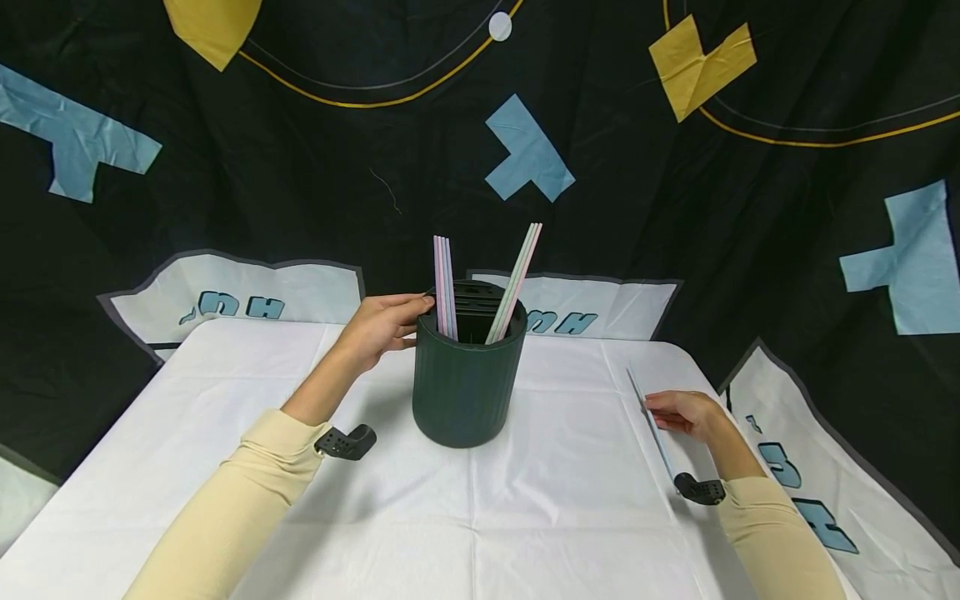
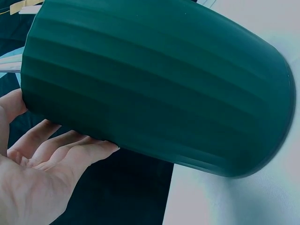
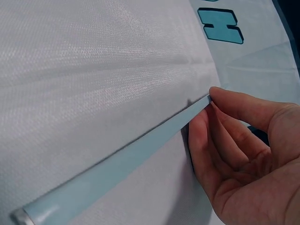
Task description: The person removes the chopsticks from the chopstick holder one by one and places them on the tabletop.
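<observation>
A dark green ribbed holder [image 1: 468, 383] stands on the white table, with slots across the back of its top. Pink, purple and blue chopsticks [image 1: 444, 287] stand in its left part. Pale green and pink ones [image 1: 516, 283] lean to the right in it. My left hand [image 1: 384, 329] holds the holder at its left rim, the thumb at the rim and the other fingers [image 2: 89, 152] against the outer wall. Off to the right, my right hand [image 1: 686, 412] pinches a light blue chopstick [image 3: 117, 161] near its thinner end, low over the cloth. Its thicker, grey-tipped end points towards me.
White cloth [image 1: 570, 508] covers the table. A black backdrop [image 1: 420, 183] with blue and yellow shapes hangs behind it. Printed white panels [image 1: 247, 287] run along the table's back and right edges. Each wrist carries a small black camera [image 1: 347, 442].
</observation>
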A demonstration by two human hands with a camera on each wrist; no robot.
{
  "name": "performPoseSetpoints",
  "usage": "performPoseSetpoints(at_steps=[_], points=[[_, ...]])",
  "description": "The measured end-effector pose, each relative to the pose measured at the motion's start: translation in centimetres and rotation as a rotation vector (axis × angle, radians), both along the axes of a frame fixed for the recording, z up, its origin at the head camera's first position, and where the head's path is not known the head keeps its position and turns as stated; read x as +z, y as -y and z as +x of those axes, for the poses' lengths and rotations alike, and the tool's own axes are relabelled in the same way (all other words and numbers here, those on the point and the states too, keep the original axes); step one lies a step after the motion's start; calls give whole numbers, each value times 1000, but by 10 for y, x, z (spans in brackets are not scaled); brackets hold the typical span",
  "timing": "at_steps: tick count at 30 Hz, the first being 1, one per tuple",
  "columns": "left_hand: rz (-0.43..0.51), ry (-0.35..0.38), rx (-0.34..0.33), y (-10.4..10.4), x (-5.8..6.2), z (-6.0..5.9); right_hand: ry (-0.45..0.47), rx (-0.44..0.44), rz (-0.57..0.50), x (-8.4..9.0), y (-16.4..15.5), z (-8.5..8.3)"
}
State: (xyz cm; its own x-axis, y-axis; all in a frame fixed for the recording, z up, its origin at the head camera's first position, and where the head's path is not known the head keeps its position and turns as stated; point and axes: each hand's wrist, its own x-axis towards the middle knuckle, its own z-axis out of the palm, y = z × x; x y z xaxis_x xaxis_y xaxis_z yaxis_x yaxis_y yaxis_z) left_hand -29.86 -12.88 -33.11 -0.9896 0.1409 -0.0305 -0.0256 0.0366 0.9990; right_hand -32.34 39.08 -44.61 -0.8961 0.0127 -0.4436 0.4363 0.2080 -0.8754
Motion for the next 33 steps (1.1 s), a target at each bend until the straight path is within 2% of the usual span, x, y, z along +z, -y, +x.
performPoseSetpoints(at_steps=[12, 18, 26, 33], points=[[-3, -3, -4, 0, 0, 1, -7, -36, 49, 1, 2, 1], [-7, -6, -8, 1, 1, 1, -3, -51, 110, 1, 2, 1], [-1, -10, -4, 1, 0, 0, 3, -36, 123, -1, 0, 1], [19, -3, -8, 1, 0, -1, 2, -28, 130, 8, 1, -1]])
